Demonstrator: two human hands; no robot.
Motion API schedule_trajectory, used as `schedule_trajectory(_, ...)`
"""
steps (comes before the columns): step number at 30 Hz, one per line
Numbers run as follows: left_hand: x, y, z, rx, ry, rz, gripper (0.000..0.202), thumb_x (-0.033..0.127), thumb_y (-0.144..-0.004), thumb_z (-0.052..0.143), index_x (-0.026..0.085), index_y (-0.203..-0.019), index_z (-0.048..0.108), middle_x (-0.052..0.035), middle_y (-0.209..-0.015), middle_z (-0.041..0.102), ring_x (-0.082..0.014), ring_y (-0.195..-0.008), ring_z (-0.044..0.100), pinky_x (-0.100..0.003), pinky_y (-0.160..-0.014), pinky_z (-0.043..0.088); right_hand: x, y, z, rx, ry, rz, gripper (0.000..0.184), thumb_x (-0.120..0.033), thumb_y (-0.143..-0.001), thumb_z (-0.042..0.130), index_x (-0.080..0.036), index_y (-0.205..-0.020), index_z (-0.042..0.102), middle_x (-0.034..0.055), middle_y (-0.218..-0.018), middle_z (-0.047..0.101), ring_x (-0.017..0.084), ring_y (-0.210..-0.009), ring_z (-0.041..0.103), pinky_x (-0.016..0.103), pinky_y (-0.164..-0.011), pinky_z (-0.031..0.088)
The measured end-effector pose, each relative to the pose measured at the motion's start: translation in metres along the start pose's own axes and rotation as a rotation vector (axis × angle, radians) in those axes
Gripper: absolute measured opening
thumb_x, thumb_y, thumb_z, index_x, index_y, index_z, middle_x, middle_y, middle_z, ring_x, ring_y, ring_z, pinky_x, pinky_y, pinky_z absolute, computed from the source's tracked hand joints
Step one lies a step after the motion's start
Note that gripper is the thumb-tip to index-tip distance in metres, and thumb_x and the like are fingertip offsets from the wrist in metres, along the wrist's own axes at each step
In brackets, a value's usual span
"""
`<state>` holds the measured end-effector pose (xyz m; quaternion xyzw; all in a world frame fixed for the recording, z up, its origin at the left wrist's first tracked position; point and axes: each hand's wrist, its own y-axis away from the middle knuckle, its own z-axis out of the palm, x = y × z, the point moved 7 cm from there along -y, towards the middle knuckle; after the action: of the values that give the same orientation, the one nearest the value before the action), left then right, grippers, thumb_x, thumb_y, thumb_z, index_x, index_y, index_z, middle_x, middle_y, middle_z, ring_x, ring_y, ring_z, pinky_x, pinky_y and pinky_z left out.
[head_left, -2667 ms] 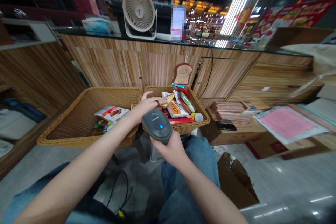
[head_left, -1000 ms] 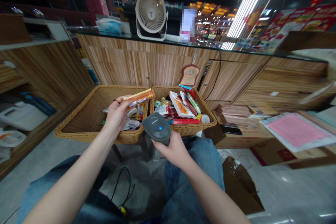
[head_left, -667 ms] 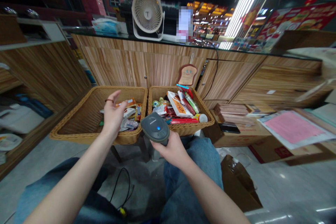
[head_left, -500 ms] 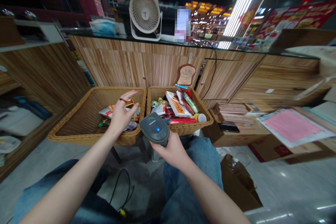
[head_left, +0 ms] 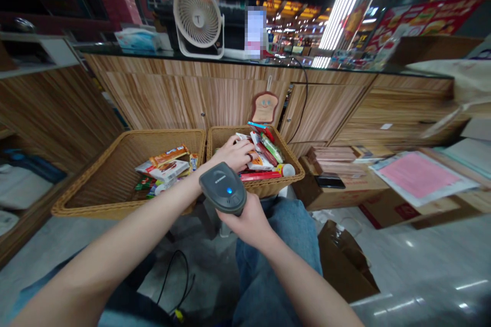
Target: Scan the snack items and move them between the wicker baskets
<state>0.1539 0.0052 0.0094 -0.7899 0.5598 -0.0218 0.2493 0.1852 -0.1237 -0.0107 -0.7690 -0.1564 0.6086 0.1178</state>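
Grey scanner clenched, right grip; open left grip moved to right wicker basket.

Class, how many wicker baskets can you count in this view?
2. One wicker basket stands on the left; a second wicker basket stands beside it, with the left hand reaching in among its packets.

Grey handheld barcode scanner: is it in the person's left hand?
No, the grey handheld barcode scanner sits in the right hand; the left hand touches snack packets in a wicker basket.
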Motion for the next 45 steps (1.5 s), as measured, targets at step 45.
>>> schedule_trajectory(45,-0.058,0.167,-0.091,0.538,0.093,-0.733,0.03,0.03,-0.088,0.078,0.04,-0.115,0.077,-0.0022,-0.114,0.08,-0.0319,-0.115,0.069,-0.063,-0.125,0.009,0.018,-0.002,-0.011,0.154,0.06,0.133,0.019,-0.04,-0.084,0.067,-0.024,-0.073,0.063,0.0047,-0.061,0.071,0.031,-0.081,0.077,0.032,-0.065,0.058)
